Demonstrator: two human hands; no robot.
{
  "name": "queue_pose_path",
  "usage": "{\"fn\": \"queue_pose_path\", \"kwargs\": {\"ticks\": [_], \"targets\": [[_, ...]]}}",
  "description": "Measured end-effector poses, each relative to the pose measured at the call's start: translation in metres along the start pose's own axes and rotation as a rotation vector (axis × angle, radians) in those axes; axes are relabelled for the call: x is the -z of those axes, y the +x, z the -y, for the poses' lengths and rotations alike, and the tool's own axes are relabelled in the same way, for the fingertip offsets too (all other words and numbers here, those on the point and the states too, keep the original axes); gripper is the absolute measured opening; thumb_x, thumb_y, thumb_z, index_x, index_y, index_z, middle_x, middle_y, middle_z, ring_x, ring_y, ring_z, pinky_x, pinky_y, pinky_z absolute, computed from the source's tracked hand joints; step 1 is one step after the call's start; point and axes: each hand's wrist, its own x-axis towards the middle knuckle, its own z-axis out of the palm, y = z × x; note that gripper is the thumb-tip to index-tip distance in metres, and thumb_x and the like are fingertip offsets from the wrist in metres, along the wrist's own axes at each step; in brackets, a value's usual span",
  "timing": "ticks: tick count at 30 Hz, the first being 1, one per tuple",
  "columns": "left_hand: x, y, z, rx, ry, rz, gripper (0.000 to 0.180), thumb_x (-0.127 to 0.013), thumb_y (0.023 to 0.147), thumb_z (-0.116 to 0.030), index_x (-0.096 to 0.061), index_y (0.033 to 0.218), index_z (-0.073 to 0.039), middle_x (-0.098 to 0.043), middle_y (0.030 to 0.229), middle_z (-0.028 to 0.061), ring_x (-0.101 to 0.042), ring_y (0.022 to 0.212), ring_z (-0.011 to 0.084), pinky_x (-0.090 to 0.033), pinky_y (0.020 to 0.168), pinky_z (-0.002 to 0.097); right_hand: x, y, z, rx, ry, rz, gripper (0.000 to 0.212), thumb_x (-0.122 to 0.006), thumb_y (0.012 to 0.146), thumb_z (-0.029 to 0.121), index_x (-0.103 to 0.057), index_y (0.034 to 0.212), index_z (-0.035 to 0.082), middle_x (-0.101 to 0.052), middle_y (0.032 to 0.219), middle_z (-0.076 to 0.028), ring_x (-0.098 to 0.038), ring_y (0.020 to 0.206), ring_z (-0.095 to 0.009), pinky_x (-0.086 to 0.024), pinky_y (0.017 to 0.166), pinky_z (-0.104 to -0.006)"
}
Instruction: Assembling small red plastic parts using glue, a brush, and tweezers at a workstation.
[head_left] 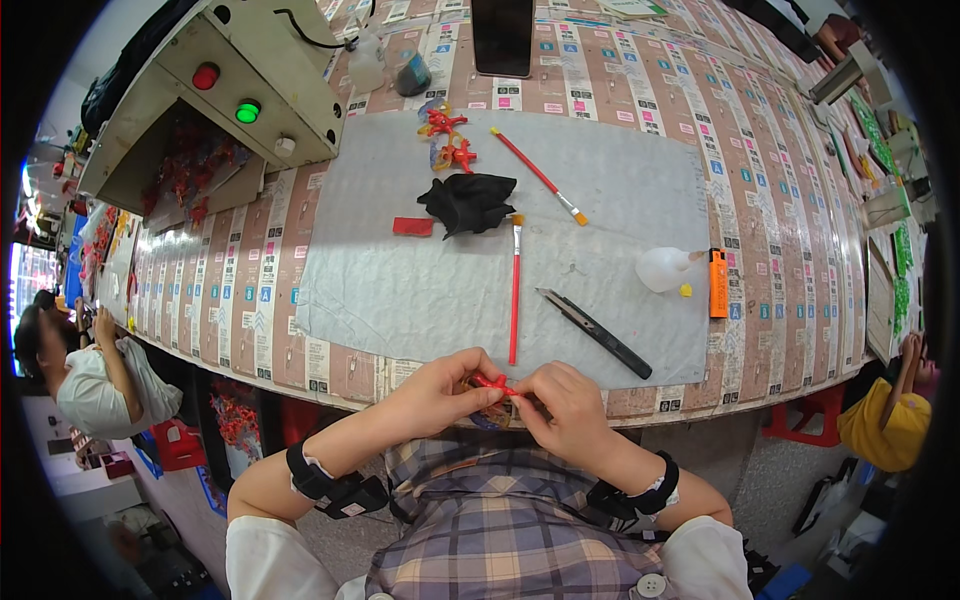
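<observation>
Near the table's front edge, a small red plastic figure (pixel 494 383) is held between my two hands. My left hand (pixel 447 388) grips it with thumb and fingers. The fingertips of my right hand (pixel 565 402) pinch its right end. A translucent yellowish-blue piece (pixel 490 413) shows below it, partly hidden by my fingers. Just beyond lies a red-handled brush (pixel 515 300), bristles pointing away from me. To the right rests a black utility knife (pixel 600 335), lying diagonally. Two similar red figures (pixel 440 122) with translucent parts lie farther back on the grey cloth (pixel 390 290).
Black crumpled fabric (pixel 470 204), a red strip (pixel 412 227) and a second brush (pixel 540 177) lie mid-cloth. At right are a whitish squeeze bottle (pixel 665 269) and an orange lighter (pixel 718 284). A beige machine (pixel 235 75) stands back left; a phone (pixel 503 38) stands behind. People sit at both sides.
</observation>
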Motion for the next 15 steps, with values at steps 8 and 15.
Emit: {"fn": "queue_pose_path", "kwargs": {"ticks": [8,15], "targets": [[-0.0002,0.0,0.0002,0.002,0.018,-0.006,0.013,-0.055,0.089,-0.009,-0.051,0.098,-0.001,-0.056,0.089,0.002,-0.052,0.084,0.0063,-0.044,0.075,0.0206,-0.0008,-0.0009,-0.0009,-0.001,-0.003,0.0,0.012,-0.063,0.074,0.005,-0.051,0.077,0.004,-0.051,0.07,-0.009,-0.052,0.065,-0.027,-0.041,0.056,-0.0359],[-0.0006,-0.0004,-0.0008,0.003,0.019,-0.005,0.012,-0.055,0.089,-0.009,-0.051,0.098,-0.001,-0.056,0.089,0.002,-0.052,0.084,0.0064,-0.044,0.075,0.0205,-0.0011,-0.0008,-0.0003,-0.007,-0.002,-0.004,0.012,-0.063,0.074,0.005,-0.051,0.077,0.004,-0.051,0.069,-0.01,-0.052,0.065,-0.028,-0.041,0.056,-0.0362]]}}
